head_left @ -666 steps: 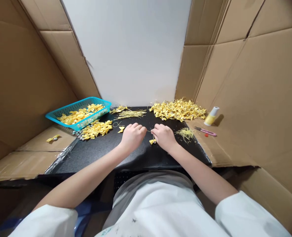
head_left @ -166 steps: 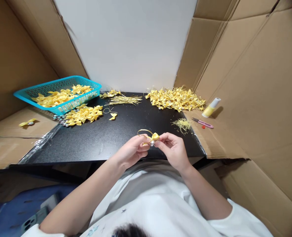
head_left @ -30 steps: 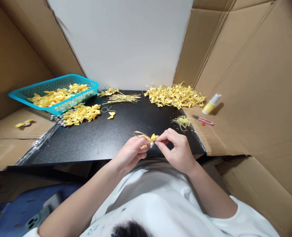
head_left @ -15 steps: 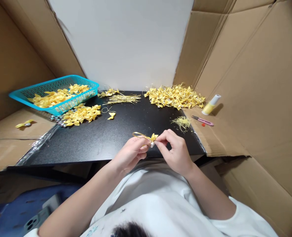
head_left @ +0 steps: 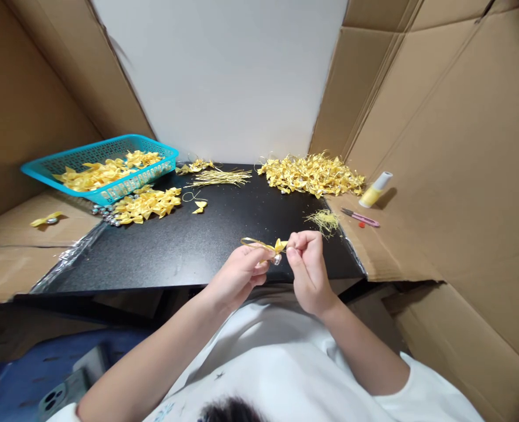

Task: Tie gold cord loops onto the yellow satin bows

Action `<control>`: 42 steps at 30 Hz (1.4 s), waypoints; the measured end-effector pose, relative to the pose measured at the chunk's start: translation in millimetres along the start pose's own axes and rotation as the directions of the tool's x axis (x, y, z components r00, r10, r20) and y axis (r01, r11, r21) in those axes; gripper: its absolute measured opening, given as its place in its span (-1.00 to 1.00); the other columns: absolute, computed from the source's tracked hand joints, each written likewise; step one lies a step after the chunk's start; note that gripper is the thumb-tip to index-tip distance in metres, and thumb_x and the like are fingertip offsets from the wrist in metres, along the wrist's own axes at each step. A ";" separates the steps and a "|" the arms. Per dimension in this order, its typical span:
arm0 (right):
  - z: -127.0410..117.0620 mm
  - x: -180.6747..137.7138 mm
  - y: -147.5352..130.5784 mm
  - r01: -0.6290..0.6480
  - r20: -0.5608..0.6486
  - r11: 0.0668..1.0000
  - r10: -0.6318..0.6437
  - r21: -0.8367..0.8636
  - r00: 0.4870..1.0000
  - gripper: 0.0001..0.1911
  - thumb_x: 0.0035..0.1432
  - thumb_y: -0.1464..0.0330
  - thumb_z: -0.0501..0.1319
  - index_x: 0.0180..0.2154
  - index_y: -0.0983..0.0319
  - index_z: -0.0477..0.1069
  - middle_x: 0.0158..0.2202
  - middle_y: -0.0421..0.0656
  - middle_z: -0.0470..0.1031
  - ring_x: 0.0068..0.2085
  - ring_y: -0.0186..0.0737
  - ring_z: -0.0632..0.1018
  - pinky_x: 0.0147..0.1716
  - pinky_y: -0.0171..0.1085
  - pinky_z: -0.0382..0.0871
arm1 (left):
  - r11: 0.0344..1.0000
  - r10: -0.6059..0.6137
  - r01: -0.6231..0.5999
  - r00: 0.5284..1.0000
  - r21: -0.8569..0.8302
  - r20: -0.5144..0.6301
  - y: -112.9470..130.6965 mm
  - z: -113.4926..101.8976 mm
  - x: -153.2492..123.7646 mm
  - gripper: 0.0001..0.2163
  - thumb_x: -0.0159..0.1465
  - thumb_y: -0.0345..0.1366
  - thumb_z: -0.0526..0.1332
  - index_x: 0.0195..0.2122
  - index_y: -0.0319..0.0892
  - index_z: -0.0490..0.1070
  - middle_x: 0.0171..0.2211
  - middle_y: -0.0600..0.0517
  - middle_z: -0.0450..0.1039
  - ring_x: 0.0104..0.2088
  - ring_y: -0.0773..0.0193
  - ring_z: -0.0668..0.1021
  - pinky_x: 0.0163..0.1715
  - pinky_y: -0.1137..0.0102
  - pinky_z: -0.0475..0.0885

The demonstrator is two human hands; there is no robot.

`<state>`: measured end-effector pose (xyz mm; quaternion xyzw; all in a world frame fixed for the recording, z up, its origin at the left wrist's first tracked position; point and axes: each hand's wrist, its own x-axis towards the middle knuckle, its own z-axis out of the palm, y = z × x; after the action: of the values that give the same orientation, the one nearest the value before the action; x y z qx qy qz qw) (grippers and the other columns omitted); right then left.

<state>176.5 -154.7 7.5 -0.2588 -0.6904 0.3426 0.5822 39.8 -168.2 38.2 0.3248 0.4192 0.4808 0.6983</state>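
Note:
My left hand (head_left: pixel 246 268) is pinched on a small yellow ribbon bow (head_left: pixel 279 246) near the front of the black table. A silver bell (head_left: pixel 277 259) hangs at the bow's underside, and a loop of gold cord (head_left: pixel 251 241) rises over my left fingers. Just to the right, my right hand (head_left: pixel 308 264) is closed, thumb against index finger, on what looks like the thin end of the gold cord. The fingertips hide most of that end.
A turquoise basket (head_left: pixel 35 170) of yellow bows stands at the left, with loose bows (head_left: pixel 149 205) and silver bells (head_left: pixel 105 213) before it. Behind lie gold cords (head_left: pixel 224 177) and a heap of finished bows (head_left: pixel 312 174). Thread snippers (head_left: pixel 360 217), cord scraps (head_left: pixel 323 221) and a yellow thread spool (head_left: pixel 374 191) are at the right.
My right hand has drawn away to the right from the bow and its fingers have curled tighter. My left hand and the bow have shifted slightly right.

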 end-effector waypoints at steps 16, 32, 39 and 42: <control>19.3 -5.2 5.0 -0.084 -0.119 0.960 0.119 0.268 0.986 -0.88 0.32 0.34 0.00 -0.27 0.10 0.01 -0.33 -0.25 0.10 -0.35 -0.31 0.24 -0.31 -0.31 0.25 | 0.999 0.011 -0.010 0.999 -0.045 0.038 -3.5 4.0 -0.4 -0.72 -0.05 -0.30 0.31 -0.58 -0.16 0.13 -0.65 0.27 -0.13 -0.62 0.52 -0.08 -0.64 0.54 -0.14; 26.5 -0.6 -0.8 -0.188 -0.199 0.866 0.308 0.463 0.930 -0.77 0.17 0.37 0.09 -0.32 0.11 -0.03 -0.39 -0.28 0.04 -0.41 -0.33 0.21 -0.34 -0.33 0.25 | 0.992 0.057 -0.054 0.998 -0.116 0.020 -6.3 8.2 0.2 -0.71 -0.04 -0.28 0.32 -0.58 -0.18 0.14 -0.65 0.25 -0.03 -0.64 0.54 -0.03 -0.66 0.58 -0.08; 28.4 -2.7 0.5 -0.159 -0.253 0.909 0.270 0.386 0.929 -0.80 0.22 0.36 0.06 -0.31 0.11 -0.03 -0.37 -0.27 0.05 -0.40 -0.33 0.22 -0.33 -0.33 0.25 | 0.988 0.105 -0.107 0.994 -0.109 -0.020 -7.9 9.1 0.7 -0.68 -0.03 -0.26 0.34 -0.58 -0.17 0.13 -0.68 0.26 -0.03 -0.65 0.54 0.00 -0.67 0.60 -0.05; 24.5 -1.9 2.1 -0.123 -0.227 0.928 0.212 0.351 0.951 -0.81 0.25 0.36 0.06 -0.31 0.11 -0.01 -0.38 -0.28 0.05 -0.40 -0.34 0.22 -0.35 -0.34 0.23 | 0.990 0.108 -0.109 0.994 -0.086 -0.022 -7.2 8.7 0.8 -0.70 -0.02 -0.26 0.33 -0.57 -0.17 0.15 -0.68 0.26 -0.04 -0.65 0.53 -0.02 -0.67 0.59 -0.06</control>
<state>152.7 -159.0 2.5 -0.2582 -0.5152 0.4660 0.6714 50.6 -170.2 35.6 0.3124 0.3854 0.5386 0.6810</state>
